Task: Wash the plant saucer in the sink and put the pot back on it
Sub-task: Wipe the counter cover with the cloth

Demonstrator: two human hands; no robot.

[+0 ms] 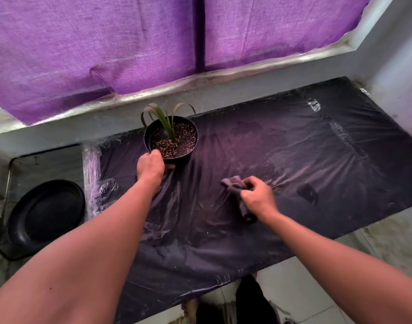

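One pot [171, 139], far centre on counter [294, 148]; left hand [151, 166] grasps near rim. One saucer [46, 213] in sink [25, 164], far left. Right hand [258, 197] clenched round one cloth [233, 184], near right.

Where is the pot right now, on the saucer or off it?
Off. The pot stands on the plastic-covered counter, gripped by the left hand; the saucer lies apart, left.

L hand [151, 164] gripping, R hand [258, 198] clenched
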